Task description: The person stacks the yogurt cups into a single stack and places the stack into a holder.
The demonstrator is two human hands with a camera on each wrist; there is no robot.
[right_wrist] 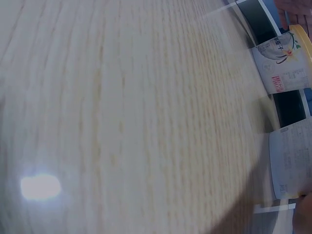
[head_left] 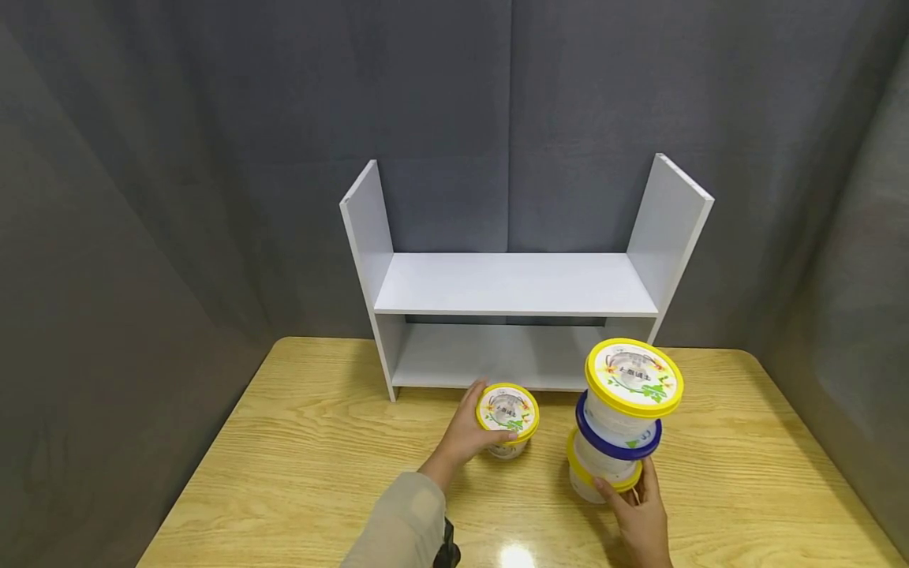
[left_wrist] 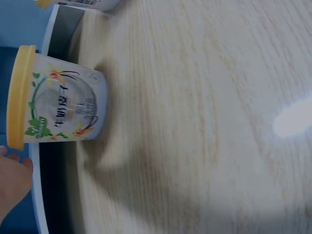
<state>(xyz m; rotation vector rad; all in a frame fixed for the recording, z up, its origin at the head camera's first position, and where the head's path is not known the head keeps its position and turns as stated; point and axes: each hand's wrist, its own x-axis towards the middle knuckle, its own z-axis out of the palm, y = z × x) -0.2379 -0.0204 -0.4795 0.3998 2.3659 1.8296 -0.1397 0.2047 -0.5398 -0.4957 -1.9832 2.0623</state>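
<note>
My left hand (head_left: pixel 465 430) is at the left side of a single white yogurt tub (head_left: pixel 506 450) with a yellow lid, its thumb over the front rim and fingers round the back left. The same tub (left_wrist: pixel 68 100) appears upright on the table in the left wrist view. My right hand (head_left: pixel 642 513) grips the lowest tub (head_left: pixel 585 483) of a stack of three. That one has a yellow lid; above it sits a blue-lidded tub (head_left: pixel 618 438), and on top a yellow-lidded tub (head_left: pixel 634 379). Only a fingertip of the right hand shows in the right wrist view.
A white two-tier shelf (head_left: pixel 514 284) stands at the back of the wooden table (head_left: pixel 298 465), just behind the tubs. Its side panels rise above the upper board. Grey curtains (head_left: pixel 440 95) close off the back and both sides.
</note>
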